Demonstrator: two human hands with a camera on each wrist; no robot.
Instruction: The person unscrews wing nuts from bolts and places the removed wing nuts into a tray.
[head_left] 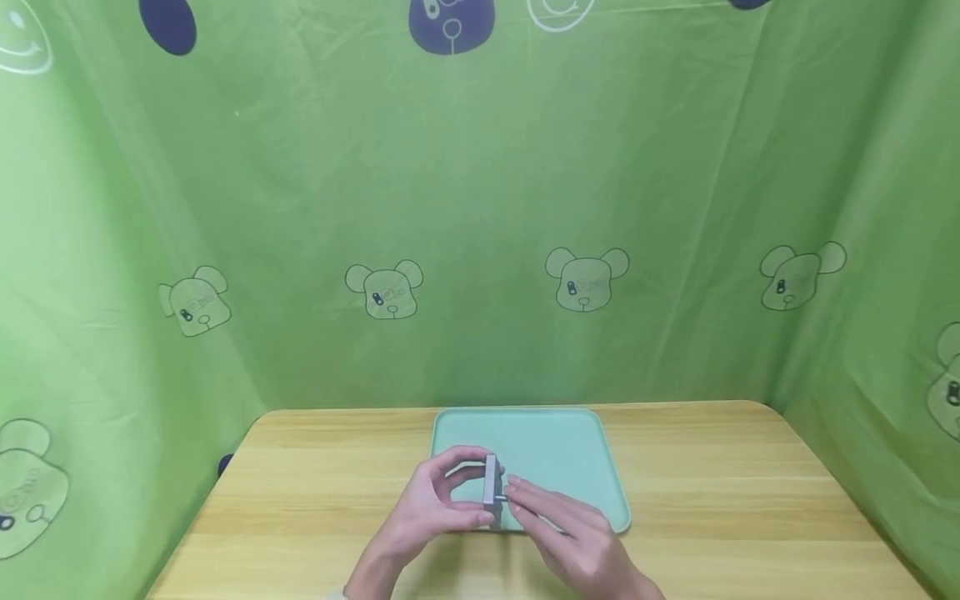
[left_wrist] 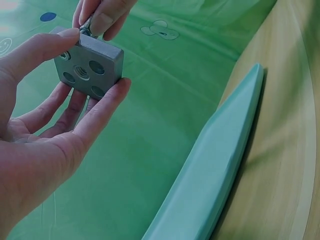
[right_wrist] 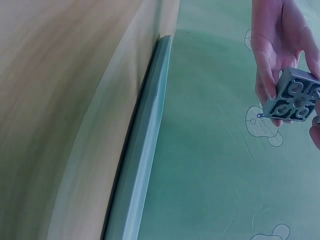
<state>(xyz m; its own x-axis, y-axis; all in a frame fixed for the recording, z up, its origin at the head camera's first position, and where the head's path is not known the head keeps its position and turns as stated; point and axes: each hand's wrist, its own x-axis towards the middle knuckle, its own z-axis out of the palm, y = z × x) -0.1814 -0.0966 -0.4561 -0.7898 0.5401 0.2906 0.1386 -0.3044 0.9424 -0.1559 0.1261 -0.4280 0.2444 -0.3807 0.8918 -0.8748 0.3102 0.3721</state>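
A square grey metal block (head_left: 491, 479) is held up by its edges between the thumb and fingers of my left hand (head_left: 431, 504). In the left wrist view the flat face of the block (left_wrist: 89, 54) shows round holes near its corners and a threaded hole in the middle. The right wrist view shows its other face, with raised rings. My right hand (head_left: 573, 537) pinches a thin metal screw (head_left: 502, 498) at the block's near corner. In the left wrist view the screw (left_wrist: 86, 28) meets the block beside my left thumb; how deep it sits is hidden.
Below and behind the hands, a mint green tray (head_left: 525, 433) lies on the wooden table (head_left: 712, 475). Green cloth (head_left: 480, 167) printed with bear faces hangs behind the table and along both sides.
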